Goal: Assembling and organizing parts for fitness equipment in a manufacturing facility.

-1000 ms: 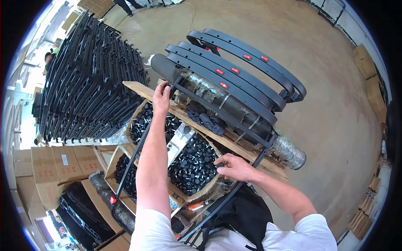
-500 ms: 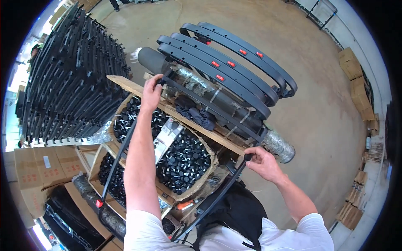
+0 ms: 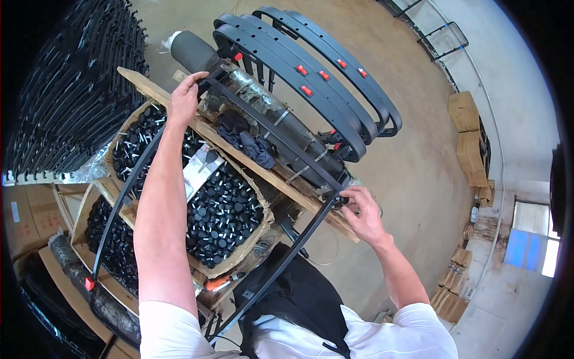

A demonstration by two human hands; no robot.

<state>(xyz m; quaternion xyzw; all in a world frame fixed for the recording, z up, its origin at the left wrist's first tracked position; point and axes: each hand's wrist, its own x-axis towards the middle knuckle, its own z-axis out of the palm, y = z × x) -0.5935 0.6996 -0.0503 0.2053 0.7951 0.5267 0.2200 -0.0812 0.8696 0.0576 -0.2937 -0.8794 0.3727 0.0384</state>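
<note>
A black metal tube frame lies across a long wooden plank, its side tubes running back toward me. My left hand is closed at the frame's far left corner; any small part under those fingers is hidden. At the right corner, my right hand pinches a small black round foot against the tube's end. Below the plank, a carton is full of black round feet with silver bolts. A white box-like piece rests on them.
Beyond the plank lie a wrapped roll, curved black frames with red switches and a dark cloth. Stacked black frames rise at the left. An orange-handled tool sits near me. Cardboard boxes line the right wall.
My view has turned, so the bench and frame appear further left and higher. Both hands stay at the frame's corners; the right fingers have shifted slightly around the foot.
</note>
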